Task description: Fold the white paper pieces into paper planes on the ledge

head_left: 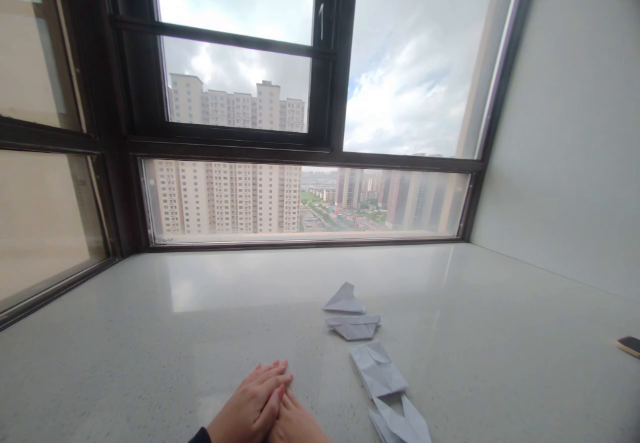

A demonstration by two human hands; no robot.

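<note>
On the pale speckled sill (125,363), my left hand (253,399) lies over my right hand (297,423). The left fingers are stretched out and rest flat; nothing shows in them. Most of the right fingers are hidden beneath the left hand. To the right of both hands, apart from them, several folded white papers form a loose line. Farthest off is a pointed triangular fold (347,298), then a boat-like fold (353,327). Closer in lie a squarish fold (380,369) and a fold with two upright points (403,423), cut off by the lower edge.
Dark-framed windows (240,149) stand behind the sill, with tall buildings outside. A white wall (565,129) bounds the right side. At the far right edge lies a partly visible dark object with a light, wood-coloured edge (629,346).
</note>
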